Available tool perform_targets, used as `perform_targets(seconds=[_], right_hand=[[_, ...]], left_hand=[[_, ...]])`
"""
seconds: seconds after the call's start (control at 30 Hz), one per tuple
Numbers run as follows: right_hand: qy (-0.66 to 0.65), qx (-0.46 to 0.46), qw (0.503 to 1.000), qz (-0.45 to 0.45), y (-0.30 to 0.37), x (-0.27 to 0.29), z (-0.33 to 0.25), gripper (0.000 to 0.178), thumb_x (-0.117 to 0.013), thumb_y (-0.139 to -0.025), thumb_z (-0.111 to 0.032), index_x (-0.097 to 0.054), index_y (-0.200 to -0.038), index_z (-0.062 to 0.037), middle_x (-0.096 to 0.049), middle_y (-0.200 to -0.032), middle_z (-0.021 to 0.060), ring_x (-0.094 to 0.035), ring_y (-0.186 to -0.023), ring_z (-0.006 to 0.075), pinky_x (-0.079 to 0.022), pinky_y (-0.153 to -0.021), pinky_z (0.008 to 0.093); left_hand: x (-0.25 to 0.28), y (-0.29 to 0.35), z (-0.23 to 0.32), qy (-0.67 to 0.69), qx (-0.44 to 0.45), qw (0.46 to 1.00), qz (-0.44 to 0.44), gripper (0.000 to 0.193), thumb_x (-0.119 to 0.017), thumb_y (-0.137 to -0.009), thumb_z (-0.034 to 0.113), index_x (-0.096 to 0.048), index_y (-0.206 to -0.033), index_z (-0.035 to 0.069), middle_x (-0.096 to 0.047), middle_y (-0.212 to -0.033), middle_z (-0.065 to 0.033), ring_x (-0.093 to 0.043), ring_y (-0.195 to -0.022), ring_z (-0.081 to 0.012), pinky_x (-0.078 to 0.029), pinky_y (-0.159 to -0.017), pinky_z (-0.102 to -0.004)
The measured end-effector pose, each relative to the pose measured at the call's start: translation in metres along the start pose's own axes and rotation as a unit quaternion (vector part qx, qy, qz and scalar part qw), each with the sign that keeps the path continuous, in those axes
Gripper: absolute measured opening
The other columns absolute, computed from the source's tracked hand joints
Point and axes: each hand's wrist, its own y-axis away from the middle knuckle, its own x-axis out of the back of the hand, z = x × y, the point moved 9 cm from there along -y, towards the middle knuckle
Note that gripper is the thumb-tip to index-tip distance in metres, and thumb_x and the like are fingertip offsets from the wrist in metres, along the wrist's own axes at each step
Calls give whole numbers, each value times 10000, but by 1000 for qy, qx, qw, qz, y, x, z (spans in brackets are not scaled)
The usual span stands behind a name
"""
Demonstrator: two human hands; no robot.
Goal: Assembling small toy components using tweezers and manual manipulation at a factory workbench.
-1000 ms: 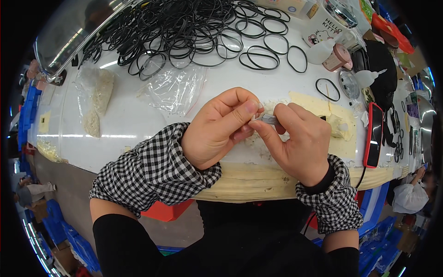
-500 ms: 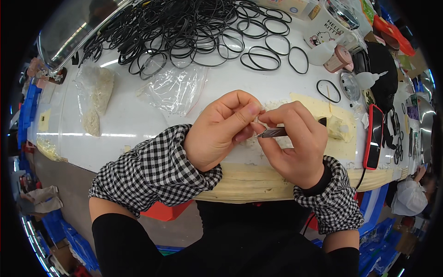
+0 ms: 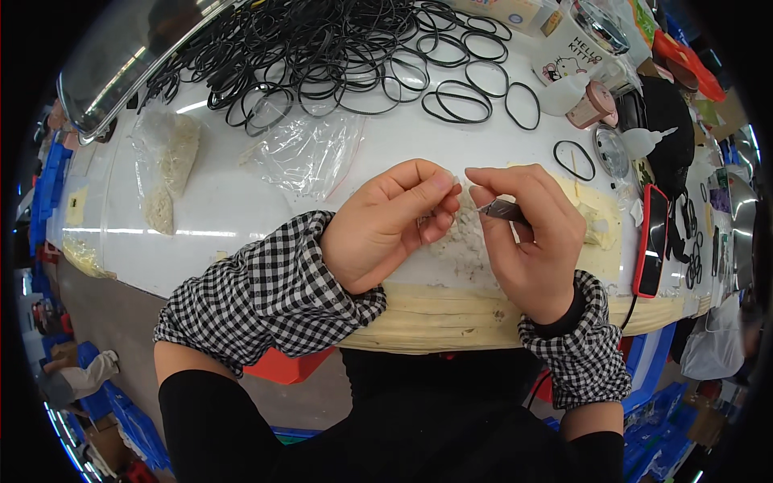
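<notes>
My left hand (image 3: 394, 221) is closed, thumb against forefinger, pinching a tiny pale piece whose kind is too small to make out. Facing it, a short distance to the right, my right hand (image 3: 535, 241) grips a short dark-grey knife blade (image 3: 505, 211) between thumb and fingers. The blade's tip points left toward the left hand, and the two hands are apart. Beneath and between them, small whitish scraps (image 3: 465, 249) lie scattered on the white tabletop (image 3: 250, 262), near its wooden front edge (image 3: 451, 314).
Black rubber rings (image 3: 322, 56) are heaped at the back. Left of centre lie a clear plastic bag (image 3: 310, 153) and a bag of pale bits (image 3: 173, 165). To the right are a yellowish sheet (image 3: 600, 258), a red-cased phone (image 3: 652, 241) with a cable, a squeeze bottle (image 3: 642, 141) and a cup (image 3: 568, 52).
My hands have come apart: the right hand, with the knife blade, has moved right and slightly up, away from the left. The left hand has stayed nearly in place.
</notes>
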Motion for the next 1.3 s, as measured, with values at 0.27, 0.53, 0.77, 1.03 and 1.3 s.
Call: perform_targets(seconds=[0.27,0.53,0.77,1.03,1.3], right_hand=[[-75,-103,991,-39,2,-7,20,107,-680,-752,-16,-650,-855,-24,-594,-719,27,-437,-516,60,-308,-433,204],[-93,-144,985,-34,4,-6,22,100,-708,-763,-50,-626,-804,-11,-580,-688,-1,-388,-503,27,-277,-425,192],[-84,-127,988,-31,5,-10,21,117,-721,-755,-57,-613,-776,-17,-563,-656,-8,-370,-489,29,-266,-419,193],[-100,-114,987,-52,4,-11,15,125,-723,-756,-86,-614,-772,-29,-544,-632,-13,-375,-485,31,-276,-424,196],[3,-43,996,-75,3,-10,11,351,-704,-808,-316,-534,-679,-38,-527,-590,74,-486,-466,208,-375,-439,293]], left_hand=[[-2,4,7,-63,-23,998,10,146,-492,-975,203,-549,-963,69,-561,-839,11,-478,-738,-61,-384,-645,-199],[-1,5,15,-97,-68,992,29,142,-506,-968,186,-570,-959,60,-563,-819,15,-476,-714,-54,-383,-628,-189],[3,3,15,-103,-80,991,37,166,-571,-936,182,-582,-982,23,-560,-775,8,-474,-666,-42,-396,-599,-170],[-12,4,2,-81,-13,995,-60,263,-417,-1001,265,-524,-1041,27,-511,-875,16,-410,-728,-49,-374,-676,-191],[-21,1,3,18,2,995,-100,225,-407,-1008,223,-518,-926,44,-466,-819,26,-393,-701,-51,-348,-635,-183]])
